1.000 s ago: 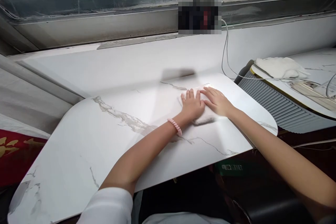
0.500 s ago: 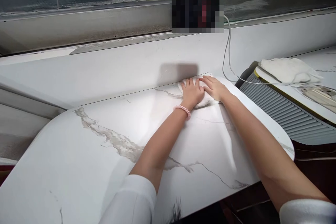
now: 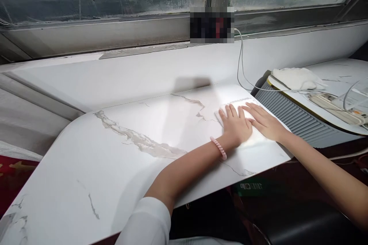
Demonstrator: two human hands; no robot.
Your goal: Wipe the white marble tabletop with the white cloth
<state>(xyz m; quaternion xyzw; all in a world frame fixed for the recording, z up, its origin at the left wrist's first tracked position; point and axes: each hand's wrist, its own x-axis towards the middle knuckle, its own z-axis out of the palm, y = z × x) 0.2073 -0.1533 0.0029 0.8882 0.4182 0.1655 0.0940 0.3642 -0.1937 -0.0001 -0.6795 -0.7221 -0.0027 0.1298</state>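
The left hand (image 3: pixel 237 126) lies palm down, fingers spread and nearly straight, pressing on a white cloth (image 3: pixel 258 138); the right hand (image 3: pixel 264 122), just beside it, is likewise flattened, its fingers reaching across toward the left hand's; neither hand is curled round the cloth, which lies beneath both palms on the marbled table (image 3: pixel 120 176); a pink bracelet (image 3: pixel 218 148) circles the left wrist.

The table's right edge runs close beside the right hand, so a push too far that way could carry the cloth over the side; uneven pressure between the palms could bunch it or twist it, since it is only pinned from above; beyond the right hand hangs a white cord (image 3: pixel 242 42), which a long reach might catch; farther to the right hand's right, a second cloth (image 3: pixel 299 78) rests on the neighbouring table, well apart.

One corner of the pressed cloth points left, just past the left fingertips; its far edge runs roughly sideways beyond the fingers of both hands; its long axis seems to slant from there toward the right wrist, though the hands hide too much to be sure.
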